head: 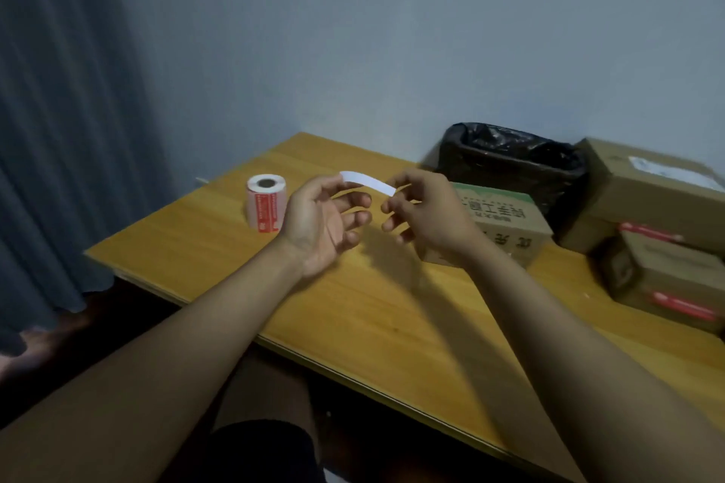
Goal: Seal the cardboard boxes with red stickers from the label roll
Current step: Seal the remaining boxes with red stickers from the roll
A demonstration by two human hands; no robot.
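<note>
I hold a narrow sticker strip point(368, 182) stretched in the air between both hands, its white side facing me. My left hand point(323, 223) pinches its left end, palm up. My right hand point(425, 214) pinches its right end. The label roll point(266, 203) with red stickers stands upright on the wooden table point(372, 310), just left of my left hand. A cardboard box point(506, 225) with printed characters sits right behind my right hand.
A black bag-lined bin point(510, 165) stands at the wall behind the box. Stacked cardboard boxes point(659, 223) fill the table's right end; two lower ones carry red stickers point(684, 304). A dark curtain point(59, 129) hangs on the left.
</note>
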